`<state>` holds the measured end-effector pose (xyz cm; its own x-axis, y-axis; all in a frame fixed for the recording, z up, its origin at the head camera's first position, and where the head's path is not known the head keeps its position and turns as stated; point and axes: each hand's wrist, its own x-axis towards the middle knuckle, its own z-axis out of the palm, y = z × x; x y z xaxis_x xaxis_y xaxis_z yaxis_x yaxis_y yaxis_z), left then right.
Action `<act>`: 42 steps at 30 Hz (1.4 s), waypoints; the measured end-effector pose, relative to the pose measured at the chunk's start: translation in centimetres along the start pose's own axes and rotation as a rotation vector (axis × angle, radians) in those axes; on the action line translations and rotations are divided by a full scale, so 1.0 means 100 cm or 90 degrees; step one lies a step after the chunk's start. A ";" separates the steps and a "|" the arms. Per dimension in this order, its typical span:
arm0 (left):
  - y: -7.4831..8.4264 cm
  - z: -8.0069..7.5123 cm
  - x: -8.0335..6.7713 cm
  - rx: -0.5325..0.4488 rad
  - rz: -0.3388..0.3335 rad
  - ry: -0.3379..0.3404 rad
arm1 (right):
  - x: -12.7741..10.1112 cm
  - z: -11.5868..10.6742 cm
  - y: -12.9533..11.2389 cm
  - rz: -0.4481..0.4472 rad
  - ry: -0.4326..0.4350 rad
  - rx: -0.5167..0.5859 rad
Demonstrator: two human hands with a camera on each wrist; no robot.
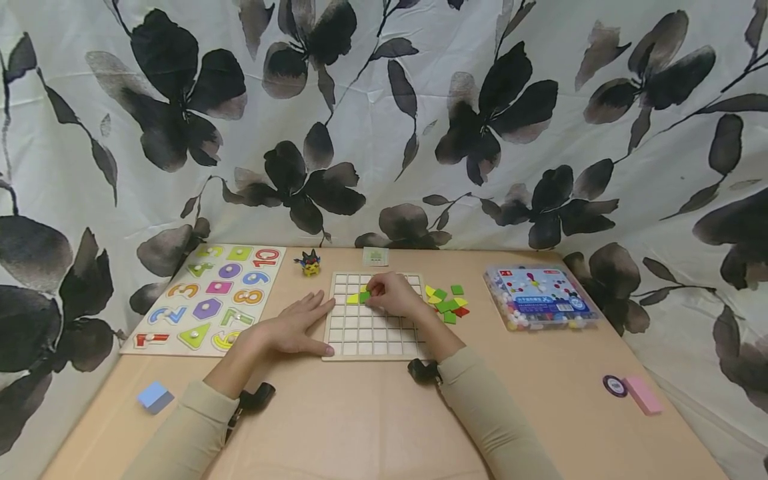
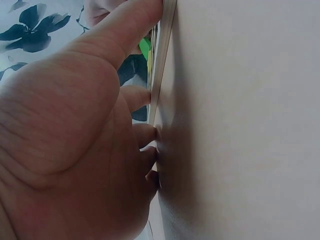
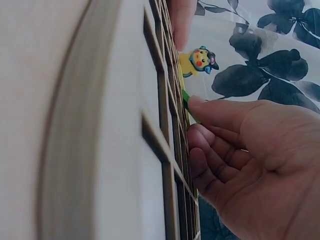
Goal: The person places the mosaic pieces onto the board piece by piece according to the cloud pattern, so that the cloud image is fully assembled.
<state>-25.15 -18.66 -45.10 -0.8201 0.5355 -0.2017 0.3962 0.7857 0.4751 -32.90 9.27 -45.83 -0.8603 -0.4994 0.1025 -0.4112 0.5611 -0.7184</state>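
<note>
Now, what we see from above the table:
Left hand: our left hand [image 1: 298,325] lies flat, fingers straight, against the left edge of the pale wooden grid board [image 1: 375,343], apparently to steady it.
Right hand: our right hand [image 1: 391,294] pinches a small green square tile [image 1: 364,296] at thumb and fingertip, setting it into an upper cell beside a yellow tile [image 1: 353,299] already seated.
Spare tiles: a loose heap of green, yellow and red tiles [image 1: 447,303] waits just right of the board, within easy reach.
Clear plastic box [image 1: 542,298]: lid on, holding small multicoloured beads.
Number puzzle board [image 1: 209,296]: coloured digits and shapes sit in their recesses, far left.
</note>
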 end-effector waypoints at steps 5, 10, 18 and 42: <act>0.001 0.000 -0.001 0.004 0.001 0.001 | -0.002 0.000 -0.003 0.012 -0.005 -0.008; 0.001 0.000 -0.002 0.001 0.004 -0.001 | -0.011 -0.013 -0.010 -0.035 -0.004 -0.035; 0.000 0.001 -0.003 0.006 0.001 -0.003 | -0.035 -0.069 -0.005 -0.066 0.051 -0.057; 0.001 0.000 -0.001 0.015 -0.004 -0.003 | -0.072 -0.127 0.069 0.257 0.020 -0.113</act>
<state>-25.00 -18.61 -45.03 -0.8206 0.5323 -0.2079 0.4014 0.7959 0.4532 -33.34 25.14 -42.81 -0.9702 -0.1984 -0.1392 -0.0836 0.8131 -0.5761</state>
